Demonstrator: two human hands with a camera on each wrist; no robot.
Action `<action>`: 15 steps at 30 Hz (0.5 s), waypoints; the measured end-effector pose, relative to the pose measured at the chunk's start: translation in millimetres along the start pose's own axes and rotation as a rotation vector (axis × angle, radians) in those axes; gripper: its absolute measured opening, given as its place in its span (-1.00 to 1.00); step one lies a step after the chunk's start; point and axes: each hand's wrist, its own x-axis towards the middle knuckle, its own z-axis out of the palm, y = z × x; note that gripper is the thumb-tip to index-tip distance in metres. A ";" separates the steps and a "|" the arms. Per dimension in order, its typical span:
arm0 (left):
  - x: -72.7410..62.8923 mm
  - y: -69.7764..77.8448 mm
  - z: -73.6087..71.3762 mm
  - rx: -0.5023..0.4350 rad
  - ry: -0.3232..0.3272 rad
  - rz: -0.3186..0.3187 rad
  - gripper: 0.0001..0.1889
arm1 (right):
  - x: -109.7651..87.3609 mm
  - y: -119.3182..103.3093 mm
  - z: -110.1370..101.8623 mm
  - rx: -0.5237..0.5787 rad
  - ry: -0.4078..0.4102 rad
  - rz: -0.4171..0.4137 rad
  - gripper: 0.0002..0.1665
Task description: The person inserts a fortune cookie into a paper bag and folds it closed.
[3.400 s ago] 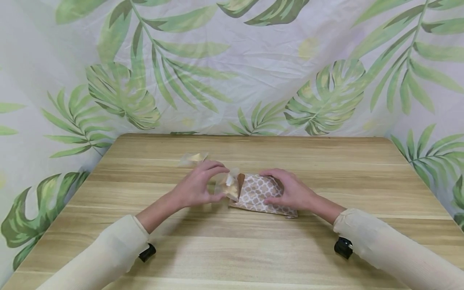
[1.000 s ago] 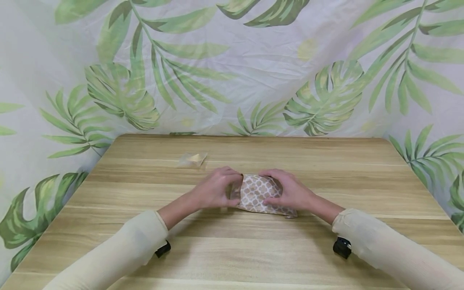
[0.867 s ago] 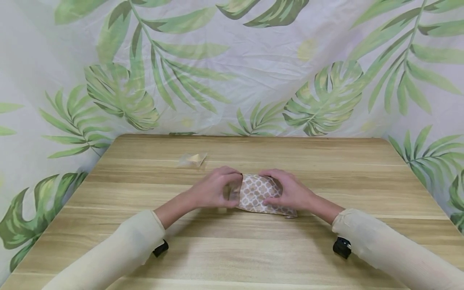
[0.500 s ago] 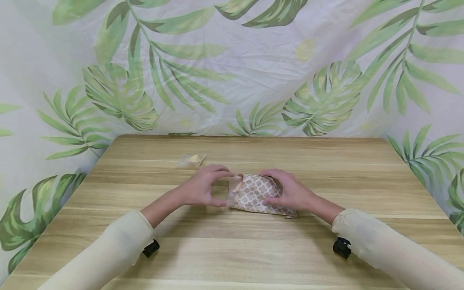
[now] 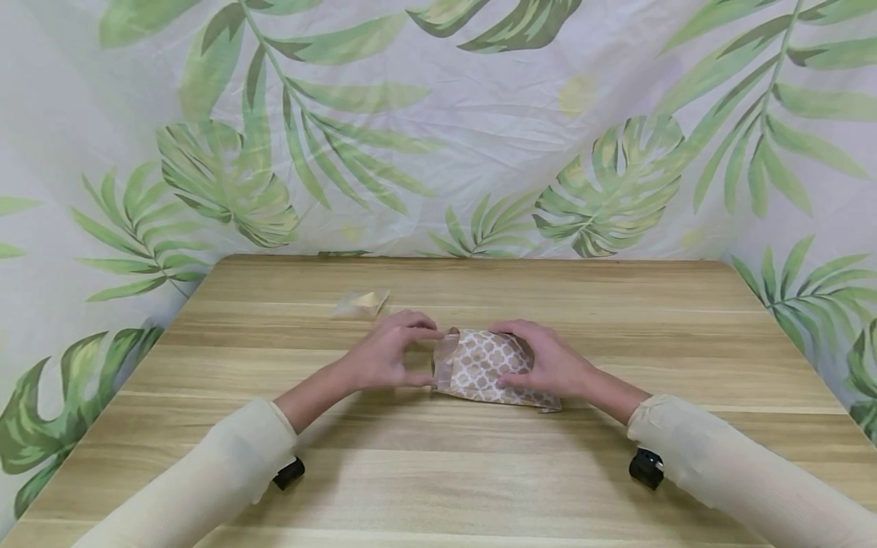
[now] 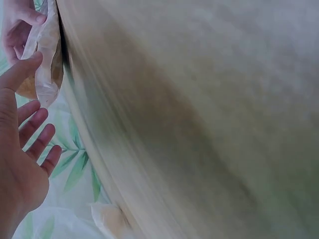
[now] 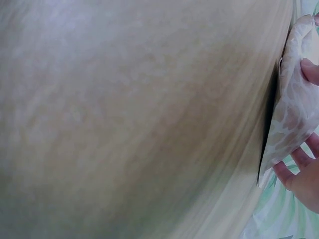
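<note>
A tan paper bag (image 5: 486, 365) with a white lattice pattern lies on the table, its mouth facing left. My right hand (image 5: 551, 361) holds its right end, thumb on the near side and fingers on the far side; the right wrist view shows the bag (image 7: 291, 112) between them. At the mouth a clear plastic packet (image 5: 444, 364) shows, mostly hidden inside the bag. My left hand (image 5: 387, 354) is at that mouth, its thumb and finger spread to the near and far edges. In the left wrist view the fingers (image 6: 36, 127) are extended and apart.
Another clear packet (image 5: 363, 302) with a pale yellow piece inside lies on the wooden table (image 5: 438, 472), behind my left hand. A leaf-print cloth (image 5: 438, 152) hangs behind the table's back edge.
The packet that my left hand held at the bag's mouth has gone mostly inside. The left hand moved right over the mouth, then drew back a little left. The right hand stayed on the bag.
</note>
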 end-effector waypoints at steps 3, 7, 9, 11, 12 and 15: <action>-0.7 1.4 1.7 -0.009 0.005 -0.003 -0.32 | 0.0 -0.2 0.0 0.000 0.000 0.003 -0.08; -1.3 2.5 3.9 -0.033 0.006 -0.012 -0.33 | -0.1 -0.5 0.0 -0.002 -0.001 0.006 -0.08; -0.9 3.2 4.8 -0.042 0.005 -0.017 -0.33 | -0.1 -0.6 0.0 -0.002 0.000 0.007 -0.08; -0.1 4.0 5.3 -0.054 0.001 -0.022 -0.33 | 0.1 -0.8 -0.3 0.000 0.001 0.008 -0.08; 0.4 4.2 5.7 -0.060 -0.002 -0.024 -0.32 | 0.1 -0.9 -0.4 0.001 0.001 0.008 -0.08; 1.6 4.5 7.0 -0.083 -0.010 -0.029 -0.30 | 0.1 -1.1 -1.0 0.001 0.000 0.010 -0.08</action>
